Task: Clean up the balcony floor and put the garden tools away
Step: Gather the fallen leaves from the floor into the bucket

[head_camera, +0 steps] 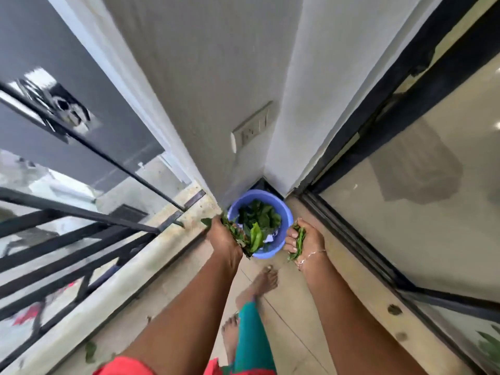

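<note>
The tiled floor (288,316) bears a blue bucket (266,253) in the corner and stray leaves (90,351)

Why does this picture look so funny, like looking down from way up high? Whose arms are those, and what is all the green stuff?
There is no machine here. A person wears a small camera on their head, so you see what they see looking down: their own two arms and bare feet on a balcony floor. In the corner stands a blue bucket with green leaves already inside. The left hand grips a bunch of leaves at the bucket's edge. The right hand grips a smaller bunch just beside the bucket. A black railing runs along the left and a glass sliding door along the right. A few loose leaves lie near the railing.
</note>
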